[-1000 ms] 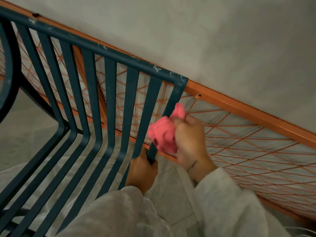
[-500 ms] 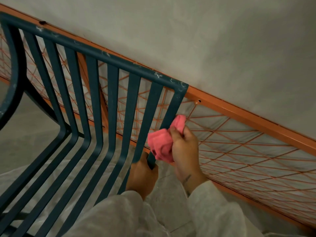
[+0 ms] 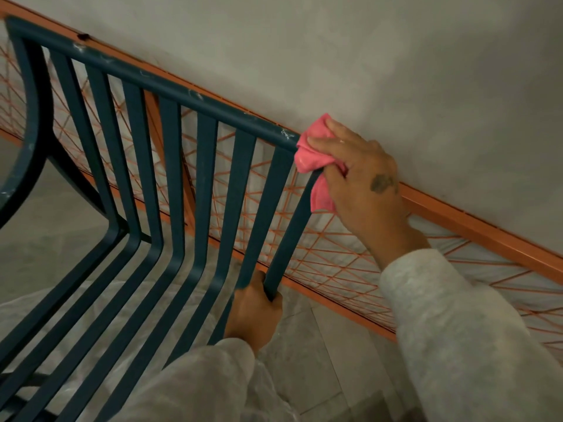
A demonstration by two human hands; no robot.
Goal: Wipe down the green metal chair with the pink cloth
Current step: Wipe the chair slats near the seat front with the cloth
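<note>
At the backrest's top right corner: right hand [image 3: 362,175] presses pink cloth [image 3: 313,156] on green metal chair [image 3: 170,86]; left hand [image 3: 254,312] grips a slat. White specks remain along the top rail; wiping looks unfinished.

A plain grey plastered wall [image 3: 365,56] fills the upper part of the view, matte and slightly mottled, under dim, even light. Along its foot leans an orange metal frame [image 3: 475,217] strung with thin orange wires crossing in a diamond lattice, with pale sheeting visible behind the wires. The floor [image 3: 307,339] is laid with light grey tiles, their joints showing as thin dark lines, and a translucent plastic sheet [image 3: 36,312] lies over part of it
</note>
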